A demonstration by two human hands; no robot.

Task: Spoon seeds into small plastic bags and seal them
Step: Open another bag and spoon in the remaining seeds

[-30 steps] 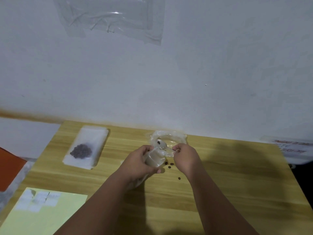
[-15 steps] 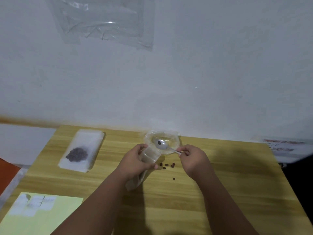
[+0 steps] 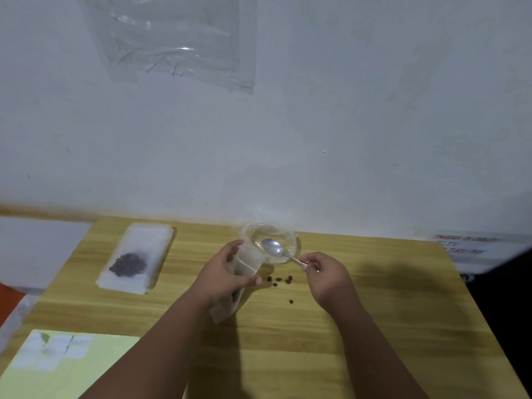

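Wall (image 3: 345, 125), white, fills the upper half. A clear sheet (image 3: 178, 38) is taped to it at 11 o'clock.

Table (image 3: 374, 326), wood grain, takes the lower half.

Paper (image 3: 95, 370), yellow, lies at the table's 7 o'clock corner with small pale squares on it.

Stack (image 3: 149, 243) of flat bags lies at the table's 10 o'clock, with a dark pile (image 3: 128, 264) of seeds resting on top.

Left hand (image 3: 221, 275), table centre: fingers and thumb curled round a bag (image 3: 247, 259). The bag is held roughly upright, mouth up and just beside the dish, lower end down at the table.

Right hand (image 3: 325, 276) is at 3 o'clock of the left, apart from it. Thumb and fingers pinch the spoon (image 3: 272, 247) by the handle end.

Dish (image 3: 292, 239), clear, sits at the table's 12 o'clock edge near the wall. The spoon's bowl lies over it, pointing to 10 o'clock.

Seeds (image 3: 279, 279): a few lie loose on the table between the hands, at 6 o'clock of the dish. A lone seed (image 3: 291, 301) lies nearer the person.
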